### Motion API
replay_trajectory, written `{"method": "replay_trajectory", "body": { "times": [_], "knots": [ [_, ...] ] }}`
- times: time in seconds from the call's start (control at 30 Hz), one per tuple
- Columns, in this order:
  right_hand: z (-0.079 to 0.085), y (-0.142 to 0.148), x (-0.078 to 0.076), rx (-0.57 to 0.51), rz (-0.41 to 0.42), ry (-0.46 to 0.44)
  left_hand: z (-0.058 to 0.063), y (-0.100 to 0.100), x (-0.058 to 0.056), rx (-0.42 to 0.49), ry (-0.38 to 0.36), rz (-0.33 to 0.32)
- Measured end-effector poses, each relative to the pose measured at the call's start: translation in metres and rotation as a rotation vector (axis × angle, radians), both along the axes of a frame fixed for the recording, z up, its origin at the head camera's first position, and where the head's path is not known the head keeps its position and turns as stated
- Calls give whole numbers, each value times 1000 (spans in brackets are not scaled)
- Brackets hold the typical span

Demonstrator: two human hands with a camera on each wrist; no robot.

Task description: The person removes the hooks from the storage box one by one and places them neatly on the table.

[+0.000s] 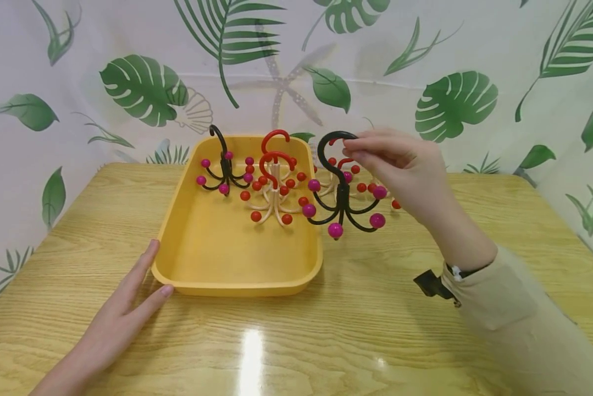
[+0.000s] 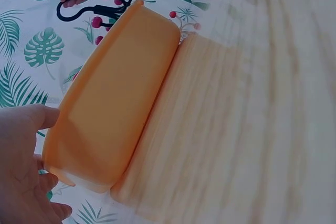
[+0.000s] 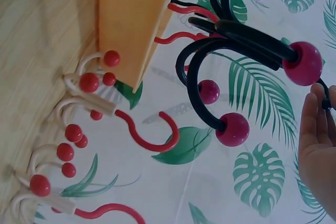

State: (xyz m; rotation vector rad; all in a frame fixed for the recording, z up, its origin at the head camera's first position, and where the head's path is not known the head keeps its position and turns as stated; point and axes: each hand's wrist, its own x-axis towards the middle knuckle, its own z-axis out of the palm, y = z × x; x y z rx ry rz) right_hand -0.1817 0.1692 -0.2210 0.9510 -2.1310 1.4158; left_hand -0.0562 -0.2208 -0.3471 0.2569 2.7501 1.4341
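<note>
My right hand (image 1: 400,170) pinches the top of the hook of a black multi-arm hanger (image 1: 343,195) with magenta ball tips. The hanger hangs upright in the air by the right wall of the yellow tray (image 1: 237,290). My left hand (image 1: 123,316) rests at the tray's near left corner, finger and thumb straight against the outside. At the back left inside the tray stands another black hanger (image 1: 226,168) with magenta balls. Two cream hangers (image 1: 275,201) with red hooks and red balls stand inside, towards the right wall, one behind the other.
On the wooden table (image 1: 375,330), right of the tray, stand two more cream hangers (image 3: 100,103) with red hooks, partly hidden in the head view by the held hanger and right hand. A leaf-patterned cloth (image 1: 385,66) hangs behind the table.
</note>
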Motion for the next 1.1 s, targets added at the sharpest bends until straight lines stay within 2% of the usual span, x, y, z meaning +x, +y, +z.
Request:
{"method": "replay_trajectory", "body": {
  "times": [0.17, 0.4, 0.73, 1.1],
  "knots": [
    [-4, 12, 0, 56, -112, -42, 0, 0, 0, 12, -4, -9],
    [-15, 24, -2, 87, -158, -132, 0, 0, -1, 11, -2, -10],
    [-35, 28, -11, 96, -133, -262, 1, 0, 0, 10, -2, -4],
    [-46, 27, -18, 135, -117, -289, 1, 0, 0, 7, -6, -3]
  ]
}}
